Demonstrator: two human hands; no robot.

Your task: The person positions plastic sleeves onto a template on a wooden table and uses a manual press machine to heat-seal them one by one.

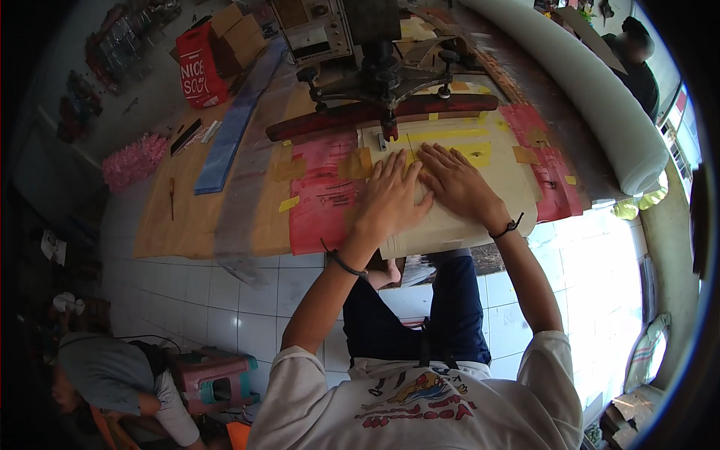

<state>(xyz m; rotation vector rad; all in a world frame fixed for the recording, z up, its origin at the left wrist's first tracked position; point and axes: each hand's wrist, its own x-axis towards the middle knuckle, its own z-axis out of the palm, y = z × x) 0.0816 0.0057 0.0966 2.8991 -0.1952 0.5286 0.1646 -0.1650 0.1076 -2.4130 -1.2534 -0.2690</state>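
Note:
Both my hands lie palm down on a cream sheet [450,234] at the near edge of the table. My left hand [391,196] rests flat on it, fingers stretched forward, thumb toward the other hand. Beside it, my right hand [459,184] presses flat, its fingertips close to the left ones. Yellow strips [476,154] run across the sheet's far part. A small metal piece [381,142] sits just beyond my left fingertips. Red sheeting [322,202] with tape patches shows on both sides of the cream sheet.
Above the sheet's far side hangs a machine's long dark-red bar [322,124], below a control box [311,34]. A thick white roll [600,97] runs along the right. Blue folded plastic [229,146] and a thin tool [172,199] lie left. Another person [112,375] sits lower left.

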